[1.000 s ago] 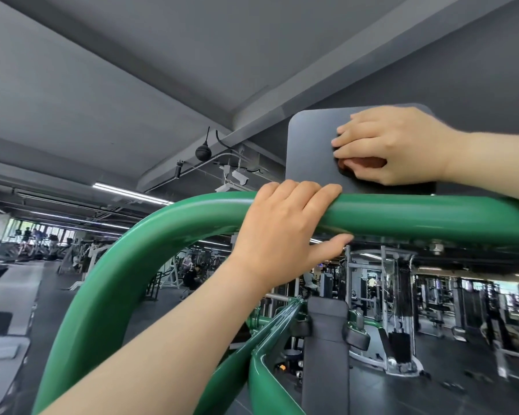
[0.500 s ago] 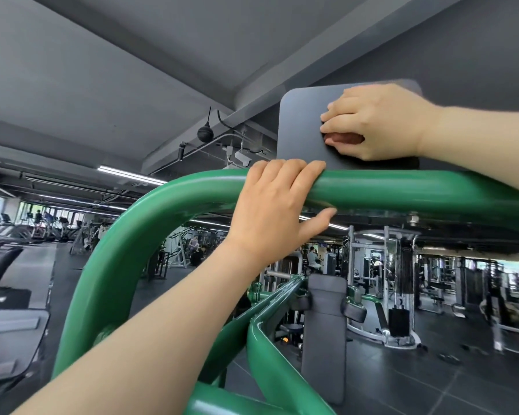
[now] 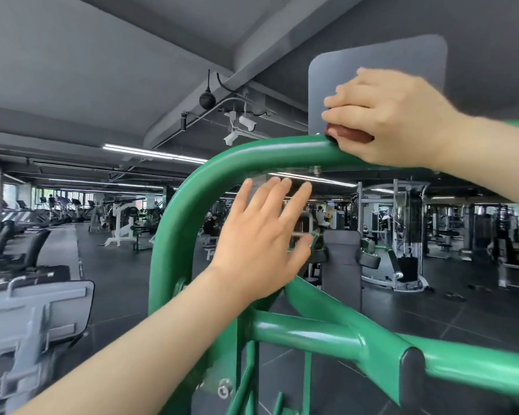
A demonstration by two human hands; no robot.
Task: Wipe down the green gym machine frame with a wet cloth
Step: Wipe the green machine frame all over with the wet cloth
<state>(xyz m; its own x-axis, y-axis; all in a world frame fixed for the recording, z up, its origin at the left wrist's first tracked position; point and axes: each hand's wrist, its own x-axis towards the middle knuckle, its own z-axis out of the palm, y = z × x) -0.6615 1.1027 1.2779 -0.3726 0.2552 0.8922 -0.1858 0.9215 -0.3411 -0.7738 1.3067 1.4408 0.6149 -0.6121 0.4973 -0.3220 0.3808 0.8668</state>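
1. The right hand (image 3: pixel 393 118) is gripping a reddish-brown cloth (image 3: pixel 349 133), fingers curled over it, pressing it onto the top tube of the green frame (image 3: pixel 252 157) where the tube meets the grey plate (image 3: pixel 372 59).
2. The left hand (image 3: pixel 261 244) is hovering below that tube with fingers spread and straight, holding nothing, in front of the frame's curved bend.

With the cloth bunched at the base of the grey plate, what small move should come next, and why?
Probably slide the right hand, which grips the reddish cloth on the green top bar, leftward along the bar toward its bend. The cloth sits where the bar meets the grey plate, and the curve lies uncovered beside it. The left hand is open below the bar, free to steady.
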